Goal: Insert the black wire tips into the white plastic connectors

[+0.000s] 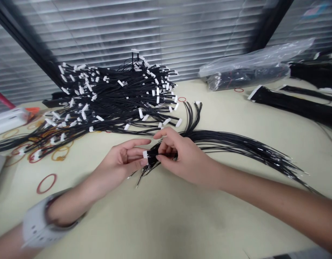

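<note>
Between my hands is a white connector (pixel 145 157) with black wires running from it to the right. My left hand (pixel 120 160) pinches the connector, thumb below and fingers behind it. Just to the right, my right hand (pixel 179 154) closes thumb and fingers on the black wires (pixel 167 155) close to the connector. Under and behind my right hand, a long bundle of black wires (pixel 230 138) spreads to the right, its bare tips shining. Several loose wire ends stick out below the connector.
A big heap of black cables with white connectors (pixel 114 90) lies against the blinds. Red and yellow rubber bands (pixel 46 183) are scattered at left. A plastic-wrapped bundle (pixel 244 73) and thick black cable bundles (pixel 292 104) lie at back right.
</note>
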Demonstrator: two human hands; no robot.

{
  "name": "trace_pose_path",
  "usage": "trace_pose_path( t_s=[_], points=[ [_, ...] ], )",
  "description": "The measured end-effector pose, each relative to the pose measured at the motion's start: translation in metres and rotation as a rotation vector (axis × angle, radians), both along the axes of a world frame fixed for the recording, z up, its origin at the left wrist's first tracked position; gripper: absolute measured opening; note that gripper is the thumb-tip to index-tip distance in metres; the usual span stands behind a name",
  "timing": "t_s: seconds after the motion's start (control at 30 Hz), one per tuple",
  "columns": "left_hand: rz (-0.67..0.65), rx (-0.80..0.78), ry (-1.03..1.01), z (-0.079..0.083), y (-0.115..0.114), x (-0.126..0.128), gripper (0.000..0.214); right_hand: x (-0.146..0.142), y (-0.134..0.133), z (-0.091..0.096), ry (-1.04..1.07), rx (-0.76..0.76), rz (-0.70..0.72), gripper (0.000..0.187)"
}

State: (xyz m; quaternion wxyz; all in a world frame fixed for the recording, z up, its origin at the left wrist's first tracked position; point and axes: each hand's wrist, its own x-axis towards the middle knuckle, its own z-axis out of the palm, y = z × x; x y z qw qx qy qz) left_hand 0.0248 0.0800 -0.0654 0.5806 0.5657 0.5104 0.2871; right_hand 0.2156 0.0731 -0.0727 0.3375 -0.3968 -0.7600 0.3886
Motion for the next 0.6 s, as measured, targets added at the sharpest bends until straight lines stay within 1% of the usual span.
trace_pose_path(
  t_s=[0.2,0.4,0.5,0.6],
  points=[
    [0.014,0.017,0.026,0.0029,0.0002,0.0034,0.041,0.0007,0.0003,0.0023,0.028,-0.063,0.008,0.031],
    [-0.005,0.025,0.052,0.0016,-0.0004,0.0019,0.041,0.0013,0.0014,0.0019,0.047,-0.095,0.012,0.026],
    [-0.003,0.0,0.013,0.0029,-0.0007,0.0027,0.04,0.0025,0.0021,0.0007,0.031,-0.078,0.024,0.023],
    [-0.004,-0.027,-0.006,0.0041,-0.0003,0.0031,0.041,0.0028,0.0017,-0.0005,-0.031,0.003,0.03,0.016]
  ],
)
